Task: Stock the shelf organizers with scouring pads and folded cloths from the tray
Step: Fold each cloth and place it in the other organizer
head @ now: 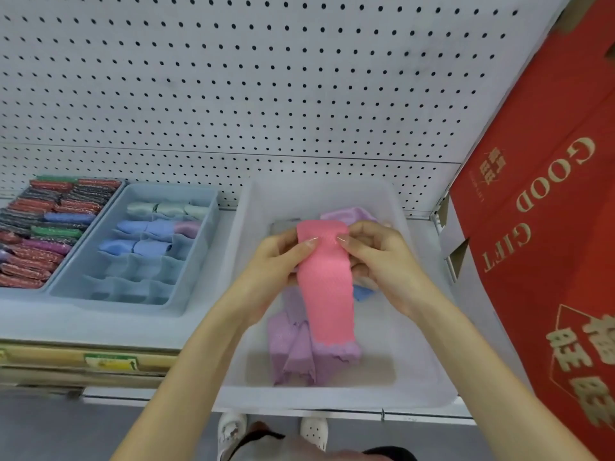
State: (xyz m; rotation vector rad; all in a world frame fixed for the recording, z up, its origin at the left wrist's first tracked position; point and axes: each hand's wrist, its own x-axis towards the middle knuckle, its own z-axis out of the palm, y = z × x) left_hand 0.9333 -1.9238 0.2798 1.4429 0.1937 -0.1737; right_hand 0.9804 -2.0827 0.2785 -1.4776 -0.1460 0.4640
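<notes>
Both left hand (276, 261) and right hand (379, 257) pinch a pink cloth (327, 294) over the tray (332, 399) beside a red box (549, 227)

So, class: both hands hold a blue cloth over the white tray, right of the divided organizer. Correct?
No: the head view shows the cloth is pink, not blue. The left hand and right hand do hold it over the white tray, right of the divided organizer.
</notes>
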